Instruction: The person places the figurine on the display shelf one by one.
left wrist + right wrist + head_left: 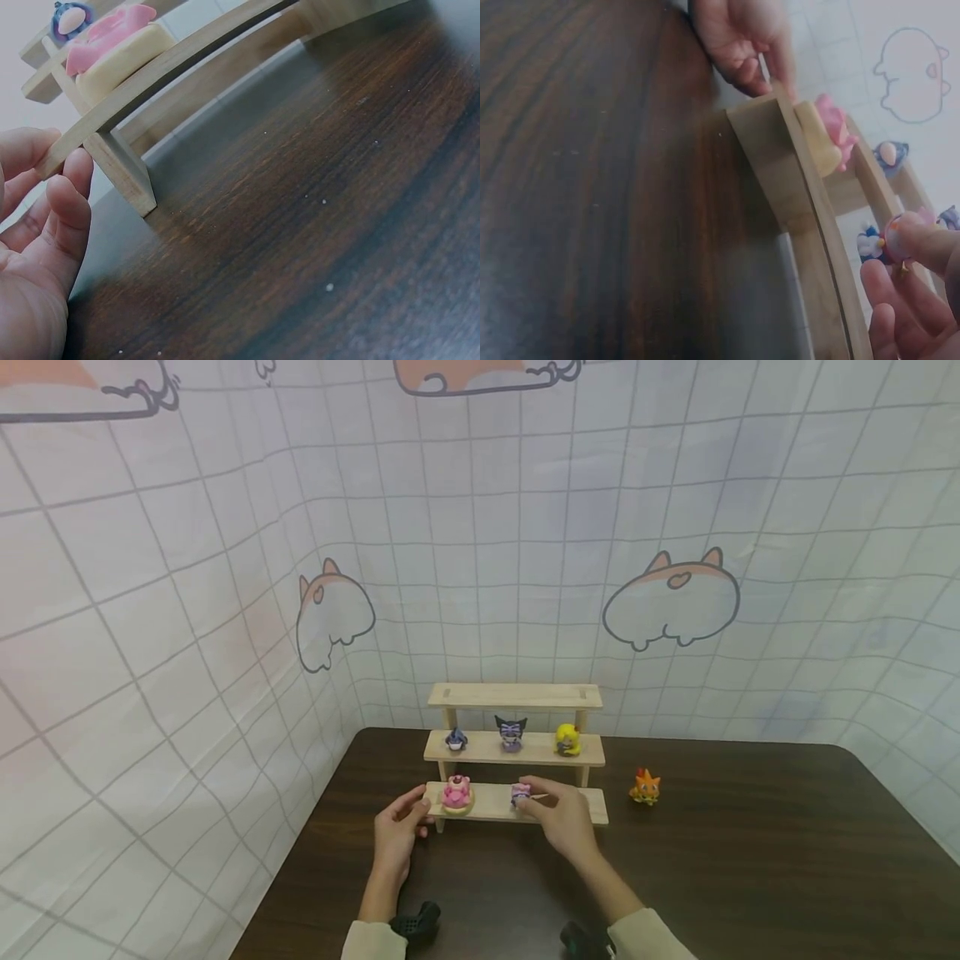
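A three-step wooden display stand [491, 803] stands on the table, each step higher toward the back. My left hand [397, 833] grips the left end of its lowest board, fingertips and thumb around the edge. With thumb and fingers, my right hand [564, 820] pinches a small pink, white and blue figurine [891, 238] at the middle of that board. Whether the figurine's base touches the wood is hard to tell. Left of it sits a pink figurine on a cream round base [457, 795].
On the middle step stand a blue figurine [456, 740], a purple figurine with dark pointed ears [512, 735] and a yellow one [567, 740]. An orange figurine [645, 787] stands on the dark table [750, 860] right of the stand. Behind hangs a checked curtain [517, 610].
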`<state>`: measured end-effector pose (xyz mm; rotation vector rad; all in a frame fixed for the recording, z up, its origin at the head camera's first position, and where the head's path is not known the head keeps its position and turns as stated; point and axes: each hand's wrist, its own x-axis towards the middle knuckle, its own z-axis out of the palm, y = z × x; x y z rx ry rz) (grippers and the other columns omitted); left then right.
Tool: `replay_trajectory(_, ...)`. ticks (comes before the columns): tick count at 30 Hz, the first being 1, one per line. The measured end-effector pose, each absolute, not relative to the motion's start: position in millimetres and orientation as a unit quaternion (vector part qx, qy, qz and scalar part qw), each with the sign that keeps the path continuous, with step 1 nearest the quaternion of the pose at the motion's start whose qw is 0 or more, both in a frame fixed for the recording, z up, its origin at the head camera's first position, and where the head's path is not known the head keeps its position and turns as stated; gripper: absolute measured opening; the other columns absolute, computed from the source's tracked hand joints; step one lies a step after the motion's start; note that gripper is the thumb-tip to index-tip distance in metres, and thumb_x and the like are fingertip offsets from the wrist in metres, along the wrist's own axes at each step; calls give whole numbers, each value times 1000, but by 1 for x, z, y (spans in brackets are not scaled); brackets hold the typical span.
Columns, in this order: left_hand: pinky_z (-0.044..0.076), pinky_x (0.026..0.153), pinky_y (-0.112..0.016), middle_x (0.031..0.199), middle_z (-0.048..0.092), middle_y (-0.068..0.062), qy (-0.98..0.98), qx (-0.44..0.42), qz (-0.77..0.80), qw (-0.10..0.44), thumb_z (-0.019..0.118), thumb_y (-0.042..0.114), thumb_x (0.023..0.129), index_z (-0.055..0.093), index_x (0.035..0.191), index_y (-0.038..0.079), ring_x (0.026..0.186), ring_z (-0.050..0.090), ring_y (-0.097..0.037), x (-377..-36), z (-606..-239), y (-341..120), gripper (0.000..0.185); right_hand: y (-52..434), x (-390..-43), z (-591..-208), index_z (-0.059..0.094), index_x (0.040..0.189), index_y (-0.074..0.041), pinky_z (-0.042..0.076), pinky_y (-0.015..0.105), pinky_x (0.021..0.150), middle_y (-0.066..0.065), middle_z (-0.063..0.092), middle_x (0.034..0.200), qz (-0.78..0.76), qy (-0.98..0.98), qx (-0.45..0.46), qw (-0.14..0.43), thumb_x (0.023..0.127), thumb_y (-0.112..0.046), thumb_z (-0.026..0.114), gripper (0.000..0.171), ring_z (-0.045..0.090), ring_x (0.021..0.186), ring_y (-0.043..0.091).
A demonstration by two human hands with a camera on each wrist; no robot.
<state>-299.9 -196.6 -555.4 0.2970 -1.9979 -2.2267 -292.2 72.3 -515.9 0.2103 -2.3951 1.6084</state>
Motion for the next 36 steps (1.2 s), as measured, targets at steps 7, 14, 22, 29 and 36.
replay_trajectory(7, 52, 57, -22, 99, 69, -5, -660, 103, -740, 82, 70, 20, 89, 66, 122, 12, 74, 66, -14, -300, -560, -197, 34, 66, -298, -512, 74, 108, -22, 50, 23, 54, 4, 75, 96, 542, -830, 78, 112, 77, -19, 80, 32, 71, 77, 16)
replay_trajectory(14, 52, 58, -22, 104, 68, -8, -673, 104, -727, 85, 70, 22, 89, 66, 122, 13, 75, 66, -14, -301, -562, -196, 35, 60, -301, -515, 74, 108, -20, 51, 23, 58, 2, 75, 95, 517, -844, 78, 118, 78, -22, 80, 31, 70, 78, 15)
replay_trajectory(22, 52, 57, -22, 102, 68, -8, -673, 103, -727, 90, 70, 21, 89, 67, 120, 13, 73, 66, -14, -302, -562, -196, 33, 57, -302, -516, 73, 109, -20, 52, 27, 60, 2, 74, 93, 503, -852, 76, 123, 79, -26, 79, 31, 70, 79, 16)
replay_trajectory(29, 52, 56, -22, 102, 68, -8, -670, 97, -730, 94, 69, 20, 90, 68, 119, 13, 73, 66, -15, -302, -562, -195, 31, 57, -303, -515, 73, 107, -23, 54, 28, 64, 3, 74, 95, 507, -851, 73, 115, 80, -27, 78, 28, 70, 80, 16)
replay_trajectory(36, 51, 56, -22, 100, 68, -7, -670, 98, -730, 92, 69, 21, 89, 67, 120, 13, 73, 65, -14, -302, -562, -195, 32, 58, -301, -513, 72, 109, -22, 54, 29, 66, 2, 74, 94, 500, -856, 72, 111, 81, -27, 78, 30, 69, 81, 17)
